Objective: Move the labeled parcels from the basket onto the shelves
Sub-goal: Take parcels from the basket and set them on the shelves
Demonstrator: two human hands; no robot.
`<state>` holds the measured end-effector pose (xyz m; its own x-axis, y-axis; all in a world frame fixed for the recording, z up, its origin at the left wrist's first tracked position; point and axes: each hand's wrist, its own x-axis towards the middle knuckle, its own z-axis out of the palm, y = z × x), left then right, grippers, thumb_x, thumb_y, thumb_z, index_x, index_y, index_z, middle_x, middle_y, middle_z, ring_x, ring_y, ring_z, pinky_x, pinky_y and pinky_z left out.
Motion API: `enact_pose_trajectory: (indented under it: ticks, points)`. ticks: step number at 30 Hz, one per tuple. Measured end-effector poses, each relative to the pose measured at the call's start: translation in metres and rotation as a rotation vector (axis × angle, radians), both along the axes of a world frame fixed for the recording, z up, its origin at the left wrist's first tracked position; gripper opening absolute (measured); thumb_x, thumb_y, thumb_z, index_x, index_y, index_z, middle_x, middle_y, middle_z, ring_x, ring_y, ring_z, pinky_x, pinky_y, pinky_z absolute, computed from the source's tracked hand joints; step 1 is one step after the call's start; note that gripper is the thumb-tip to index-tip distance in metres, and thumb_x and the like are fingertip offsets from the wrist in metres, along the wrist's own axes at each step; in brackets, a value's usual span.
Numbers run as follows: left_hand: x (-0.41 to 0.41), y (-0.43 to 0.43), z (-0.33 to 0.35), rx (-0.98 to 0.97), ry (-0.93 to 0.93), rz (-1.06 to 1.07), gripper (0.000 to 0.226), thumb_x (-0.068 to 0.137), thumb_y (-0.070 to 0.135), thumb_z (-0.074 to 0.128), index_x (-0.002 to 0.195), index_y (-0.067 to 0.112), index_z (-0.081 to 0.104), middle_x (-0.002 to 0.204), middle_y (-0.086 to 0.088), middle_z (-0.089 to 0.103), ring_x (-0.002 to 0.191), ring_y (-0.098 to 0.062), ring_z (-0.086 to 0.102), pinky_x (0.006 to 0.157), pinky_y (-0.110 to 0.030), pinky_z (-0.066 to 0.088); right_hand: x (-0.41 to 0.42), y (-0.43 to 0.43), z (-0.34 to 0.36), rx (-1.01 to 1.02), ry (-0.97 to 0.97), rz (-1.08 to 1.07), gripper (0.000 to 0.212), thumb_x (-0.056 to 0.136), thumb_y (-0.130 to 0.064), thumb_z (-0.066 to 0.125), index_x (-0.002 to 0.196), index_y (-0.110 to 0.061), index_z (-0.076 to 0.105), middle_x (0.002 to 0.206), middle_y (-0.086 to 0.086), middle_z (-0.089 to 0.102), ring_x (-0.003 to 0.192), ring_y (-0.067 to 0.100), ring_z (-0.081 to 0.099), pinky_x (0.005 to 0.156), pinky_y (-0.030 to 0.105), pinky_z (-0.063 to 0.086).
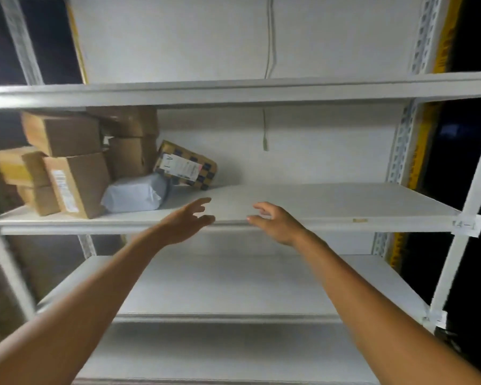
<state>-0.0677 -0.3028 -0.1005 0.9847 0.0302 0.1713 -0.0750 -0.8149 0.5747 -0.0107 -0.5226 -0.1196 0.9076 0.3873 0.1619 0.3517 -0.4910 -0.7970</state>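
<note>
A white metal shelf unit fills the view. On its middle shelf (317, 201), at the left, lie several brown cardboard parcels (75, 179), a grey plastic mailer (135, 194) and a checkered box with a white label (185, 165) leaning against the pile. My left hand (188, 222) and my right hand (272, 222) are both raised in front of that shelf's front edge, fingers loosely spread, holding nothing. The checkered box lies just beyond my left hand. The basket is out of view.
A lower shelf (233, 287) and an upper shelf (233, 90) are in view. A thin cable (265, 134) hangs down the back wall. Perforated uprights (403, 151) stand at the right, with a paper tag (468, 225) on the front post.
</note>
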Motion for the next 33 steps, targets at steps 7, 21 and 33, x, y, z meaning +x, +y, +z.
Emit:
enact_pose_trajectory:
  ticks: [7,21,33]
  points:
    - [0.002,0.084,0.004,0.026,-0.088,0.010,0.057,0.096,0.025,0.054,0.148,0.016,0.030,0.145,-0.013,0.044,0.123,-0.027,0.052,0.098,-0.030,0.041,0.023,0.090,0.019,-0.051,-0.049,0.084,0.054,0.092,-0.038,0.060,0.141,-0.023,0.045,0.148,0.007,0.041,0.131,0.022,0.045,0.106,0.034,0.036]
    - [0.076,0.191,0.011,-0.043,-0.171,0.045,0.055,0.097,0.023,0.053,0.147,0.017,0.033,0.144,-0.012,0.045,0.121,-0.026,0.054,0.091,-0.027,0.044,0.097,0.180,0.030,-0.072,-0.043,0.037,0.056,0.093,-0.039,0.058,0.144,-0.024,0.041,0.149,0.007,0.039,0.136,0.021,0.038,0.107,0.036,0.034]
    - [0.193,0.207,0.035,-0.087,-0.286,0.145,0.066,0.094,0.007,0.055,0.150,0.013,0.022,0.150,-0.011,0.038,0.135,-0.028,0.041,0.108,-0.041,0.038,0.240,0.199,0.031,-0.056,-0.044,0.036,0.053,0.094,-0.031,0.059,0.143,-0.019,0.041,0.144,0.007,0.044,0.129,0.021,0.044,0.097,0.030,0.035]
